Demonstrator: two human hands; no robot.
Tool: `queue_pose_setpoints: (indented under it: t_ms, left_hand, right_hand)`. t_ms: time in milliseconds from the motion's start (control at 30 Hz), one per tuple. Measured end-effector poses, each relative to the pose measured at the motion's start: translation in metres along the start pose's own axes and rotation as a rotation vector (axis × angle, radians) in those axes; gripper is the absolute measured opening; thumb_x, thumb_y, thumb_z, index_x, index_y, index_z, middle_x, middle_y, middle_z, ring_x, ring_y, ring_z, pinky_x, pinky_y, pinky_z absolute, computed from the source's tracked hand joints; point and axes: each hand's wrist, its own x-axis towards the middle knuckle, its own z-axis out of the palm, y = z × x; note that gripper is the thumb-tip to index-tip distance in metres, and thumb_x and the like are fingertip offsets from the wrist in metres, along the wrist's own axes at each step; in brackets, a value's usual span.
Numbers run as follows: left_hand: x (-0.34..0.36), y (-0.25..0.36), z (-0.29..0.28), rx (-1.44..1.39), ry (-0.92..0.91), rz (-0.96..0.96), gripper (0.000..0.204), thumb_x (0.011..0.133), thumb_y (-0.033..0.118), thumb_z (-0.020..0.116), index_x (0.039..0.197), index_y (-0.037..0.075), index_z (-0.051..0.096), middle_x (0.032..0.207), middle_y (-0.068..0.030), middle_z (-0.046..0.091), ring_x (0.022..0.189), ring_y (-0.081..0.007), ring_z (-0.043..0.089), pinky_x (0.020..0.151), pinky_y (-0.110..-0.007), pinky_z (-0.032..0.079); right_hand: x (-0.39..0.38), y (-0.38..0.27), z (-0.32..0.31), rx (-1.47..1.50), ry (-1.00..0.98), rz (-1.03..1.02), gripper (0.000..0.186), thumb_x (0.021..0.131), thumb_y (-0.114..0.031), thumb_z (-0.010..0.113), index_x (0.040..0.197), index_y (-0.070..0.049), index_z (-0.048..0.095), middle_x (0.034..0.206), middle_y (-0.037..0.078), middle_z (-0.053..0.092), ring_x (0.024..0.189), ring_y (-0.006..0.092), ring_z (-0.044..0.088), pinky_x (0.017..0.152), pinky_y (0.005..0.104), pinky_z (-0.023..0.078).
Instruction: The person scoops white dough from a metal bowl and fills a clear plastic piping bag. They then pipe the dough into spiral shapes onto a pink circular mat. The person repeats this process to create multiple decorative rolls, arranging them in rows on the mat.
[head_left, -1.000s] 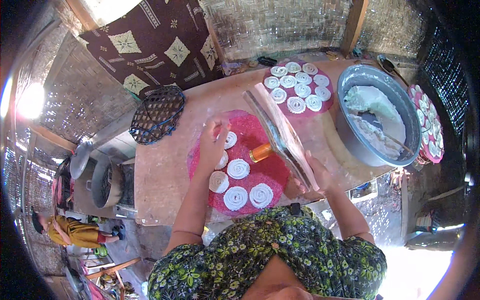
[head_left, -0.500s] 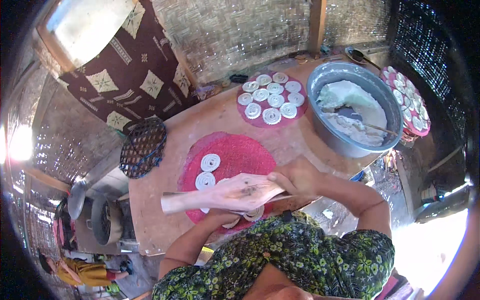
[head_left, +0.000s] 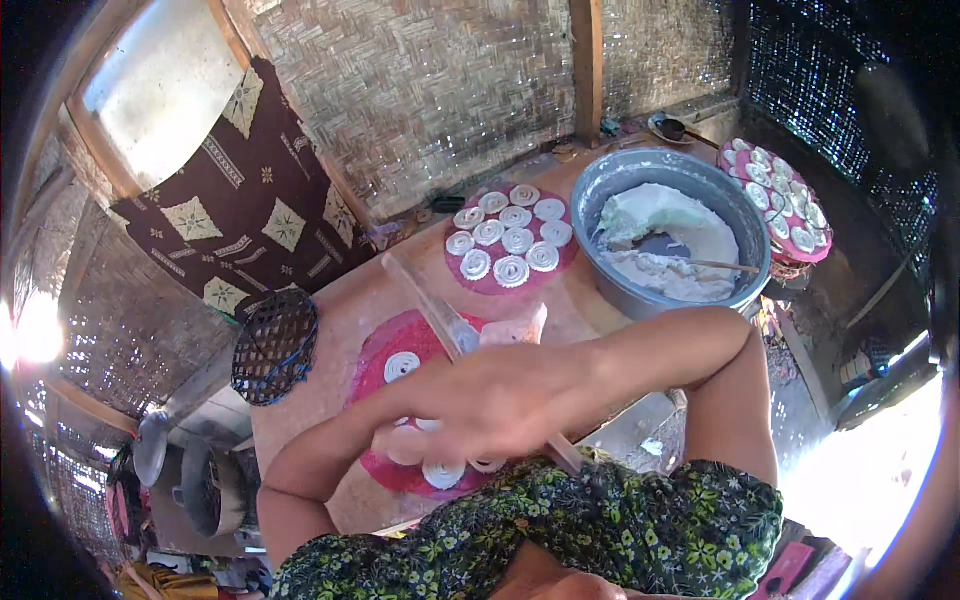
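Wood tool (head_left: pixel 434 308), under overlapping, blurred fingers (head_left: pixel 425 444); spread and hold: cannot tell.
Likely stiff, fairly light; best gripped by projecting ends. Beyond fingers: white coil (head_left: pixel 403 366), soft-looking.

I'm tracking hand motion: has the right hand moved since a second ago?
Yes: judged against the near pink mat, the right hand has gone left, from beyond the mat's right edge to over it.

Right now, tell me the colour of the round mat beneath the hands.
The mat is pinkish red, showing best in the head view.
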Motion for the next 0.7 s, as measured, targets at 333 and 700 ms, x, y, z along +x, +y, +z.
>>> queue_pose_setpoints:
  t_ms: [333,700]
  left_hand:
    - [0.012,0.014,-0.071,0.126,0.180,-0.691,0.019,0.087,0.012,0.060,0.105,0.005,0.060,0.098,-0.0049,0.061,0.096,-0.0173,0.059,0.082,-0.031,0.046]
    - [0.059,-0.013,-0.049,-0.789,1.293,0.008,0.032,0.095,0.011,0.043,0.123,-0.004,0.050,0.127,-0.0179,0.051,0.118,-0.0263,0.050,0.099,-0.040,0.043]
  right_hand:
    - [-0.112,0.026,-0.112,-0.086,1.464,0.093,0.018,0.095,-0.022,0.052,0.106,-0.011,0.042,0.067,0.001,0.046,0.050,0.0104,0.046,0.044,0.0256,0.040]
    - [-0.108,0.142,-0.036,0.751,1.568,0.265,0.043,0.096,-0.045,0.045,0.125,-0.013,0.045,0.113,0.014,0.057,0.097,0.0226,0.056,0.080,0.0346,0.046]
